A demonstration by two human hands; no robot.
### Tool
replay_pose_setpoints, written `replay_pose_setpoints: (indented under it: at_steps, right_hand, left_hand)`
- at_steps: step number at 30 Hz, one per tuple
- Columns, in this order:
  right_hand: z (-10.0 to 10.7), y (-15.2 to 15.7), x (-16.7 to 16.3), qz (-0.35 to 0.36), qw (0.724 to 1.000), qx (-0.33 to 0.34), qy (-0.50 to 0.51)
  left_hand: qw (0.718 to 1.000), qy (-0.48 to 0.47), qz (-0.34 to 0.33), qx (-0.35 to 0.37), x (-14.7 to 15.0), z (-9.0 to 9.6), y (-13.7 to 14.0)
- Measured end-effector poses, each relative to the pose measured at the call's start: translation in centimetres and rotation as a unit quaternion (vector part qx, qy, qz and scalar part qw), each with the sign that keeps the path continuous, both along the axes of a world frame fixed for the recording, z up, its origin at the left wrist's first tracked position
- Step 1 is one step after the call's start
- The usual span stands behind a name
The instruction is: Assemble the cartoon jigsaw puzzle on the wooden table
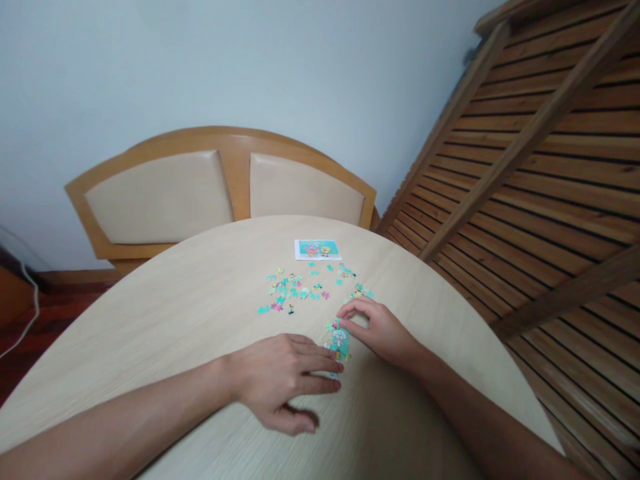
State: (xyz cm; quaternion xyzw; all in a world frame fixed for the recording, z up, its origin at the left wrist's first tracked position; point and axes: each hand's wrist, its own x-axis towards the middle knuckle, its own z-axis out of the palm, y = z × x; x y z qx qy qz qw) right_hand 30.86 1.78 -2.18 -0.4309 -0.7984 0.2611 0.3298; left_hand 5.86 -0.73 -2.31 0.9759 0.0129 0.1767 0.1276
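Observation:
A partly joined jigsaw puzzle [339, 342], teal with a pale cartoon figure, lies on the round table between my hands. My left hand [293, 373] rests with fingers spread, its fingertips over the puzzle's left and lower edge. At the puzzle's top edge, the thumb and index finger of my right hand [375, 327] pinch together at a small puzzle piece [337, 323], pink and teal. Beyond my hands, several loose puzzle pieces [285, 288] are scattered, mostly teal with some pink and yellow. My left fingers hide part of the puzzle.
A picture card [318, 250] with cartoon figures lies past the loose pieces on the pale round table [200, 287]. Behind the table stands a wooden headboard [235, 173] with cream panels against the wall. Wooden slats [525, 187] lean on the right; a white cable [36, 300] hangs at left.

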Motion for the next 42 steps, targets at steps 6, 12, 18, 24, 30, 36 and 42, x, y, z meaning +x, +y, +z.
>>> replay_pose_setpoints:
  at_steps: [6,12,18,24,30,36,42]
  right_hand:
    - [0.0,-0.6,-0.9,0.022,1.0,-0.006,-0.009]
    - [-0.1,-0.8,-1.1,0.026,0.999,-0.001,-0.033]
    - [-0.6,-0.8,-1.1,0.034,0.999,0.0,-0.034]
    - [-0.7,-0.7,-1.0,0.039,0.999,-0.002,-0.037]
    - [-0.9,-0.6,-0.8,0.04,0.999,0.005,-0.034]
    - [-1.0,-0.4,-0.8,0.056,0.998,0.023,-0.027]
    - [-0.9,-0.3,-0.8,0.063,0.997,0.04,-0.033]
  left_hand:
    - [1.0,0.006,0.001,-0.005,-0.1,0.1,0.0]
    - [1.0,0.01,0.001,-0.004,0.0,0.3,0.0]
    - [1.0,0.006,-0.001,-0.007,0.0,0.4,0.0]
    - [1.0,0.018,0.002,-0.005,-0.1,0.2,0.0]
    - [1.0,0.014,0.001,-0.003,-0.1,0.2,0.0]
    - [1.0,0.02,0.0,0.001,-0.1,0.2,0.0]
    - [1.0,0.017,0.002,0.005,-0.1,0.3,0.0]
